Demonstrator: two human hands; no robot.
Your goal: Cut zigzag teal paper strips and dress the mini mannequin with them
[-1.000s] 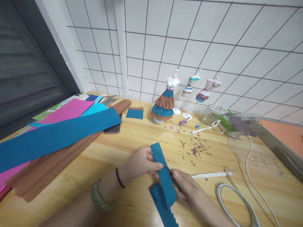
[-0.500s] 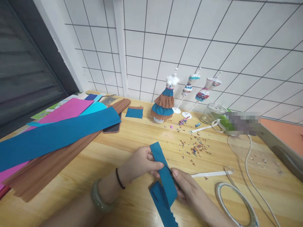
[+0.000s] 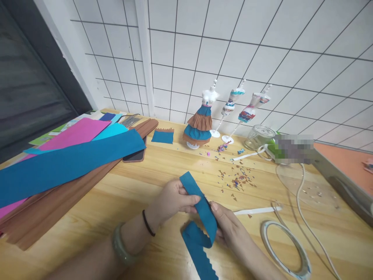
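Note:
A long blue crepe paper strip (image 3: 201,204) loops in front of me, and its lower end hangs with a zigzag-cut edge. My left hand (image 3: 182,198) pinches the strip near its upper end, thumb on top and fingers beneath. At the strip's right edge my right hand (image 3: 230,223) is closed around small dark scissors (image 3: 207,200), mostly hidden behind the paper and fingers. Beyond my hands stands a small dress form (image 3: 209,95) wearing a tiered blue and brown skirt (image 3: 199,124). Brown and blue paper scraps (image 3: 239,181) lie past my right hand.
Stacked blue, brown and pink paper sheets (image 3: 72,161) cover the left side, over a phone (image 3: 135,155). Two more dress forms (image 3: 247,109), a glass jar (image 3: 259,137), a tape roll (image 3: 264,229) and a white cable (image 3: 309,223) are to the right. A blue-brown paper piece (image 3: 162,136) lies behind.
The view has shifted slightly, moving the scene a little left and up. The dark blades, clearer before against the strip's edge, are now mostly behind the paper. Both hands keep their hold.

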